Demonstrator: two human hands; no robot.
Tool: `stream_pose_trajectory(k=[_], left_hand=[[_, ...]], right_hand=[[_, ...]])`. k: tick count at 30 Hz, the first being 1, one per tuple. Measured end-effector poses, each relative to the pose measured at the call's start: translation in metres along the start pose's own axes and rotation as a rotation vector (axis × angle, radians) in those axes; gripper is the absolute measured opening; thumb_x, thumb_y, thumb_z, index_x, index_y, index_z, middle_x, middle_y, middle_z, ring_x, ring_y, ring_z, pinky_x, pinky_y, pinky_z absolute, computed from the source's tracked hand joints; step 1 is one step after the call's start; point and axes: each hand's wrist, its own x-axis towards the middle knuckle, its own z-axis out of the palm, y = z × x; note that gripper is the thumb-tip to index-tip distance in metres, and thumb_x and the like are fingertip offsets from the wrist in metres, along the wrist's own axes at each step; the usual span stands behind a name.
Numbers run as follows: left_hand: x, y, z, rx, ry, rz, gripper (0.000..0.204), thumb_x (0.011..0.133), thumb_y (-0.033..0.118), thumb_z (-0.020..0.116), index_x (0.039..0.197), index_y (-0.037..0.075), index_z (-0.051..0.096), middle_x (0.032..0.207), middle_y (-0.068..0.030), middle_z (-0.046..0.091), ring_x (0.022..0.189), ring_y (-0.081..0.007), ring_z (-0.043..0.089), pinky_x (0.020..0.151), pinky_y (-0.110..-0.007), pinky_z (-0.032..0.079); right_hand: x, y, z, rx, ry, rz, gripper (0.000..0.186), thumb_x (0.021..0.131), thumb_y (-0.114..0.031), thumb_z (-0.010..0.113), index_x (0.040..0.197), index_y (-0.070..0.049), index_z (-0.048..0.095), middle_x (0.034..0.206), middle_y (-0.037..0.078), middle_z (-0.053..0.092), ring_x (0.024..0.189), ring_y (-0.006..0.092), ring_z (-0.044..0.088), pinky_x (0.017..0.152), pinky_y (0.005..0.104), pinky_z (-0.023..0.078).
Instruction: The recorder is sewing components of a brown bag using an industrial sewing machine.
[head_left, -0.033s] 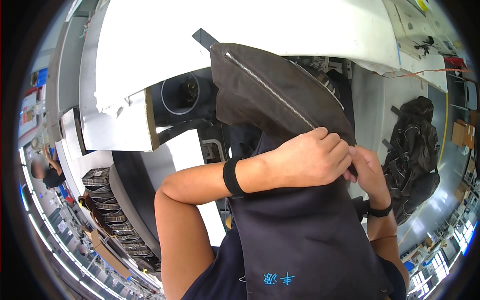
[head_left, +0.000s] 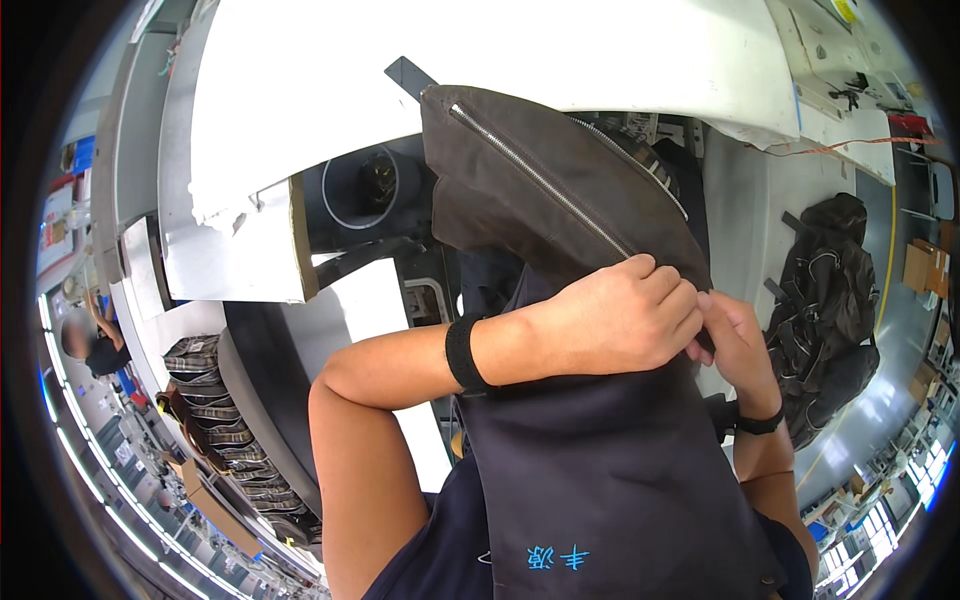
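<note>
A dark brown leather-look bag (head_left: 500,190) with a long silver zipper (head_left: 545,185) stretches from the edge of the white table down to my lap. A second zipper (head_left: 640,160) runs along its right-hand edge. My left hand (head_left: 645,315) reaches across and is closed on the bag's near end, just below the lower end of the long zipper. Close against it, my right hand (head_left: 738,335) pinches the same end from the right side. What lies between the fingers is hidden. A dark strap end (head_left: 405,76) sticks out from the bag's far tip onto the table.
The white table (head_left: 600,50) spans the far side. A dark apron (head_left: 600,480) covers my lap. Several dark bags (head_left: 825,310) lie heaped at the right. Stacked plaid-lined pieces (head_left: 225,420) stand at the left. A round black bin (head_left: 360,190) sits below the table edge. Another person (head_left: 95,340) works far left.
</note>
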Motion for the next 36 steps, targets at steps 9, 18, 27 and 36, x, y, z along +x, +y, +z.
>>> stream_pose_trajectory(k=[9, 18, 27, 36], left_hand=[[-0.024, -0.057, -0.056, 0.071, 0.189, -0.415, 0.006, 0.089, 0.011, 0.077, 0.094, 0.008, 0.075, 0.094, -0.0071, 0.075, 0.085, -0.0279, 0.073, 0.074, -0.039, 0.058], [-0.072, -0.107, -0.08, -0.483, 0.538, -1.27, 0.038, 0.107, 0.028, 0.069, 0.121, -0.007, 0.073, 0.105, -0.0041, 0.078, 0.096, -0.0104, 0.069, 0.087, -0.025, 0.054], [-0.05, -0.105, -0.077, -0.845, 0.644, -1.195, 0.026, 0.103, 0.028, 0.075, 0.098, 0.003, 0.082, 0.082, 0.004, 0.073, 0.074, -0.0027, 0.062, 0.068, -0.021, 0.047], [-0.046, -0.107, -0.085, -0.684, 0.572, -1.134, 0.034, 0.102, 0.028, 0.075, 0.075, 0.008, 0.073, 0.065, 0.0031, 0.062, 0.059, -0.0044, 0.055, 0.055, -0.022, 0.042]], right_hand=[[-0.003, 0.002, 0.0, -0.054, 0.023, 0.044, 0.045, 0.115, -0.038, 0.049, 0.088, -0.006, 0.064, 0.068, -0.001, 0.062, 0.054, 0.0018, 0.046, 0.052, 0.021, 0.036], [0.001, 0.008, -0.004, -0.179, -0.178, -0.005, 0.039, 0.11, -0.029, 0.062, 0.086, 0.001, 0.072, 0.076, 0.005, 0.074, 0.067, 0.0093, 0.067, 0.062, 0.026, 0.051], [0.005, 0.029, -0.02, -0.352, -0.369, -0.129, 0.031, 0.107, -0.026, 0.067, 0.092, 0.0, 0.079, 0.079, 0.006, 0.077, 0.069, 0.0146, 0.071, 0.065, 0.0289, 0.055], [0.011, 0.05, -0.029, -0.419, -0.327, -0.142, 0.036, 0.106, -0.029, 0.068, 0.089, 0.002, 0.074, 0.069, 0.007, 0.067, 0.059, 0.0148, 0.059, 0.059, 0.0311, 0.048]])
